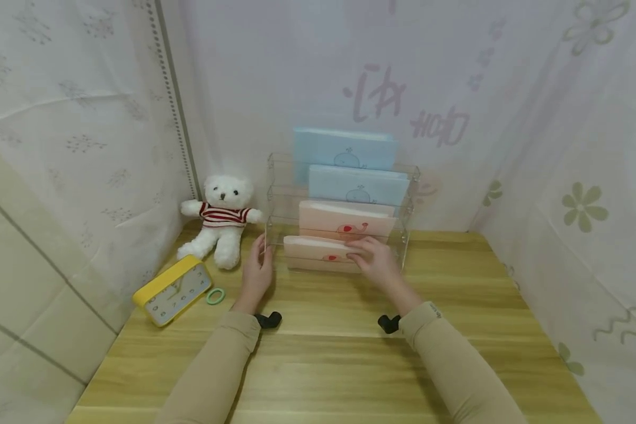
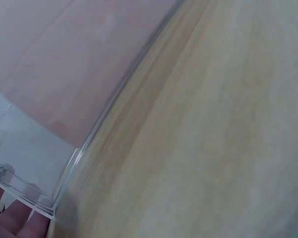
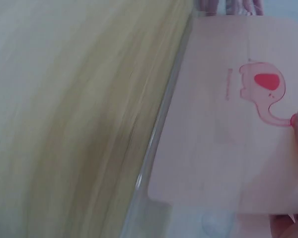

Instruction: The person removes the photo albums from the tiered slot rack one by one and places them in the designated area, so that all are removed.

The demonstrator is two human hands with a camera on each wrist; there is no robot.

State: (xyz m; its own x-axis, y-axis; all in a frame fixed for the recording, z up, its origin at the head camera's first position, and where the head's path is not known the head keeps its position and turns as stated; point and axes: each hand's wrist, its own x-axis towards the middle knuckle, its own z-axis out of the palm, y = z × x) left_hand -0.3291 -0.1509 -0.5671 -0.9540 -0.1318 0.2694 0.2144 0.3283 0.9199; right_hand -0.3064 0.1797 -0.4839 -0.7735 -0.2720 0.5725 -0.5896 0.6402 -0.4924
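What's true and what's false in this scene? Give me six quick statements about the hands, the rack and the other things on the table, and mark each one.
1. The right hand holds the front pink booklet. True.
2. The white bear wears a striped top. True.
3. The left hand holds the white bear. False: it touches the left end of the clear rack.
4. A green ring lies beside the yellow clock. True.
5. The yellow clock stands to the right of the clear rack. False: it is to the left.
6. All four booklets in the clear rack are pink. False: the two rear booklets are blue.
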